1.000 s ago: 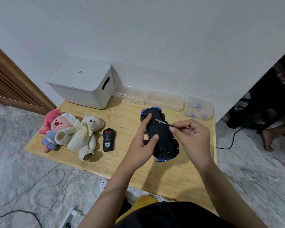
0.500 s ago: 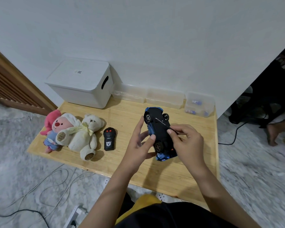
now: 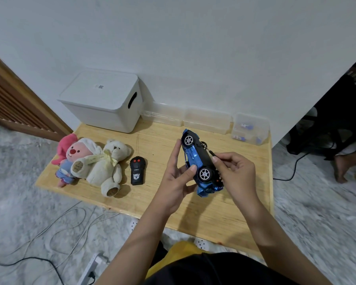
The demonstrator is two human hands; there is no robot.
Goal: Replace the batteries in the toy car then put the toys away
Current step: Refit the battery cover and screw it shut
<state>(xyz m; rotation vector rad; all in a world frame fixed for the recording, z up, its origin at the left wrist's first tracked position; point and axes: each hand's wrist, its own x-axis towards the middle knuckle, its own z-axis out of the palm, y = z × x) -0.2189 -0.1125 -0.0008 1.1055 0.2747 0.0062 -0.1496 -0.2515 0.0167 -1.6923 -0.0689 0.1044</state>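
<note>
The blue plastic toy car is held on its side above the wooden counter at frame centre, its black underside facing the right hand. The left hand is clamped around the body, probably to steady it, while the right hand pinches a thin dark screwdriver, apparently to reach the battery cover.
</note>
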